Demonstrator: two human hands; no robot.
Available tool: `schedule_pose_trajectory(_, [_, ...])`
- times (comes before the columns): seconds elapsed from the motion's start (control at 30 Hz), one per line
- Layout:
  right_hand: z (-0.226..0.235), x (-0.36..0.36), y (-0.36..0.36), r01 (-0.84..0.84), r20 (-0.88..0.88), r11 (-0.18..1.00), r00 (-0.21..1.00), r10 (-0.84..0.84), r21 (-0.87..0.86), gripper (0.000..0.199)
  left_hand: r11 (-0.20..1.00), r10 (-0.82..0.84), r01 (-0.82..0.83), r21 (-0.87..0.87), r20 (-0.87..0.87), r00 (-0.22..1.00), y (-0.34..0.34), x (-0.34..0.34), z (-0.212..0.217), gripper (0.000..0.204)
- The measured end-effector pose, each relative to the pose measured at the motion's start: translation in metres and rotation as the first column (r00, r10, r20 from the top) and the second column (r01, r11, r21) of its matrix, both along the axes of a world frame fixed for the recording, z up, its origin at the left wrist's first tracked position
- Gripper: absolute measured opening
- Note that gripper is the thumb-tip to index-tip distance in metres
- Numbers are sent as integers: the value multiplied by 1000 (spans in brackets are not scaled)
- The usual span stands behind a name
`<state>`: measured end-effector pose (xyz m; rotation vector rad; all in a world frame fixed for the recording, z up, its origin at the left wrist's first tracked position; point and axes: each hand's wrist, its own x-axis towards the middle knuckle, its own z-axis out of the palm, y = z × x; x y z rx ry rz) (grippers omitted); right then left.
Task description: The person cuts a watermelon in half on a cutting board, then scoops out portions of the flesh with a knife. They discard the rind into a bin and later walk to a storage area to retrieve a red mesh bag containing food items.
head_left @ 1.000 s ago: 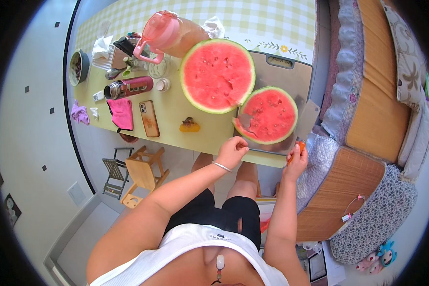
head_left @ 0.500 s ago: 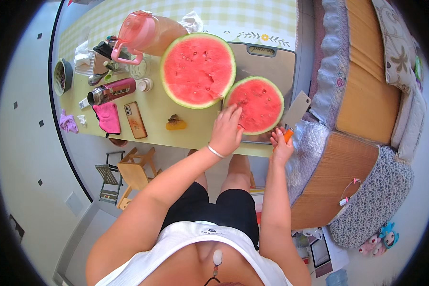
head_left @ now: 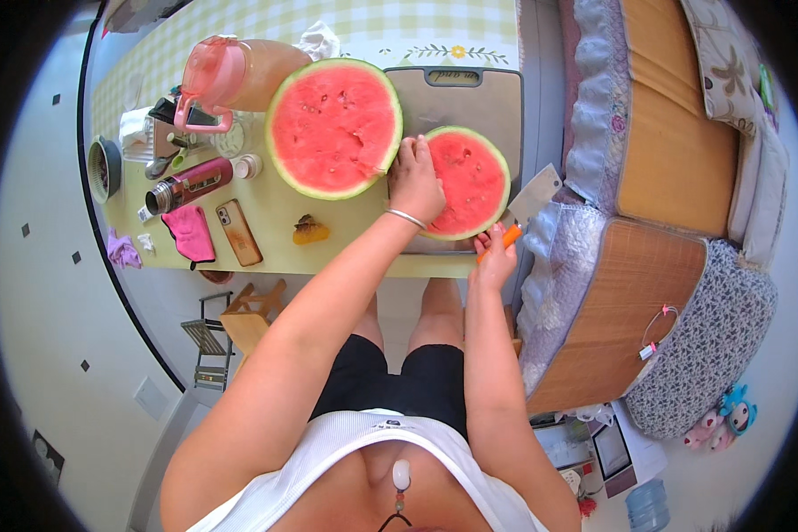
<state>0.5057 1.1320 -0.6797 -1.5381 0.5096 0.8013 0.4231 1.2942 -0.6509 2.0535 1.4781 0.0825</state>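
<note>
The right hand (head_left: 496, 257) has its fingers wrapped around the orange handle of a knife (head_left: 534, 195), whose blade slants up and away just right of the smaller watermelon half (head_left: 470, 177). That half sits cut face up on the cutting board (head_left: 461, 99). The left hand (head_left: 418, 188) lies over its left rim; whether those fingers grip cannot be told. Beyond, leftward, are the larger watermelon half (head_left: 332, 129) and a pink-lidded pitcher (head_left: 262, 75).

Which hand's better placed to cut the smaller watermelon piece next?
Right, probably: the right hand grips the cleaver by its orange handle, beside the smaller watermelon piece. The left hand, at that piece's left edge with no blade visible, looks better for steadying it.
</note>
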Motion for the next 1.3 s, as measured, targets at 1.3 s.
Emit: schedule_pose_trajectory(1.3, [66, 19, -46, -330, 67, 939, 939, 336, -93, 17, 193, 979, -238, -952, 204, -20, -95, -42, 63, 41])
